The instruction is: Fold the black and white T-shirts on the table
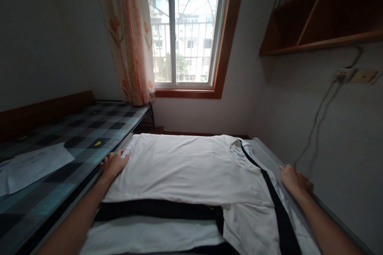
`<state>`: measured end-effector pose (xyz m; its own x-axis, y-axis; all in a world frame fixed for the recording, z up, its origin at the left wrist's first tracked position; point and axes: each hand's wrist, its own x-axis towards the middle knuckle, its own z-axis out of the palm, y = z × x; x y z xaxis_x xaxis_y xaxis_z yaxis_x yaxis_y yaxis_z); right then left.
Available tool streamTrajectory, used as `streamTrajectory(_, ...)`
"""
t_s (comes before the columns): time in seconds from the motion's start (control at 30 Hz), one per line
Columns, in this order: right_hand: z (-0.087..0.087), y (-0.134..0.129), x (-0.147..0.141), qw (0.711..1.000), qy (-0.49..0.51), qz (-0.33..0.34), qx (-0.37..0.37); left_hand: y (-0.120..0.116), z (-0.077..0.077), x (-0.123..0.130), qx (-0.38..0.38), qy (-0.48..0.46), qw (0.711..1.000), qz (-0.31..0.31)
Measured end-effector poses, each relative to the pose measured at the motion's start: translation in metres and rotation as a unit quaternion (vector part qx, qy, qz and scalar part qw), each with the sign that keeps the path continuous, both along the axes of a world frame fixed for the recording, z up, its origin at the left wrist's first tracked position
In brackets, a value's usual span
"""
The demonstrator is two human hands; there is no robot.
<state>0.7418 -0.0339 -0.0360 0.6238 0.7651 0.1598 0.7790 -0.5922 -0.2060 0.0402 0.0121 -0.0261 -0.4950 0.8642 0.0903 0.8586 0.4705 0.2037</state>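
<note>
A white T-shirt (185,167) lies spread flat, its round collar toward the right and one sleeve toward me. Dark cloth (161,210) shows beneath its hem and along the collar side, with another pale garment (155,233) under that. They rest on a grey table (266,155). At the left edge, beside the shirt's bottom end, my left hand (115,163) is curled over the table's rim. My right hand (296,181) closes around the opposite edge, apart from the T-shirt; its fingertips are partly hidden.
On the left stands a bed with a checked mattress (116,121), papers (36,165) lying on it. Ahead are a window (185,32) and a flowered curtain (131,40). A wooden shelf (311,46) hangs at upper right, above a socket (345,75) with a dangling cable (317,123).
</note>
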Motion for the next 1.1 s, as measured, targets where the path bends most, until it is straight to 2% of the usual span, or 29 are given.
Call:
streamTrajectory(0.1,0.004,0.000,-0.002,0.999,0.016,-0.030,-0.040,-0.001,0.000,0.001,-0.003,-0.002,1.000,0.006)
streamTrajectory(0.17,0.006,-0.001,-0.005,0.998,0.017,-0.028,-0.045,-0.004,0.001,0.005,-0.001,0.005,1.000,0.008)
streamTrajectory(0.27,0.007,-0.003,-0.010,0.999,0.015,-0.022,-0.041,-0.010,0.005,0.019,0.053,0.080,0.995,-0.019)
streamTrajectory(0.37,0.006,-0.006,-0.019,0.999,-0.042,-0.003,0.018,-0.017,0.007,0.044,0.132,0.147,0.974,-0.115)
streamTrajectory(0.43,0.009,-0.004,-0.030,0.990,-0.102,0.033,0.092,-0.020,0.005,0.062,0.145,0.129,0.957,-0.217)
streamTrajectory(0.5,0.014,0.001,-0.045,0.976,-0.128,0.096,0.148,-0.022,0.000,0.078,0.118,0.091,0.937,-0.316)
streamTrajectory(0.57,0.019,0.009,-0.064,0.961,-0.108,0.200,0.155,-0.024,-0.006,0.088,0.066,0.058,0.919,-0.384)
streamTrajectory(0.67,0.019,0.021,-0.097,0.909,-0.045,0.405,0.082,-0.026,-0.011,0.092,0.011,0.038,0.910,-0.412)
streamTrajectory(0.73,0.012,0.025,-0.115,0.879,-0.044,0.472,0.046,-0.027,-0.012,0.091,0.006,0.037,0.912,-0.408)
streamTrajectory(0.8,0.001,0.024,-0.126,0.875,-0.066,0.479,0.033,-0.027,-0.011,0.090,0.006,0.038,0.914,-0.405)
streamTrajectory(0.93,-0.014,0.019,-0.130,0.898,-0.084,0.432,0.012,-0.025,-0.011,0.089,0.007,0.049,0.913,-0.405)
streamTrajectory(1.1,-0.014,0.016,-0.127,0.901,-0.077,0.427,0.002,-0.025,-0.014,0.089,0.022,0.052,0.906,-0.419)
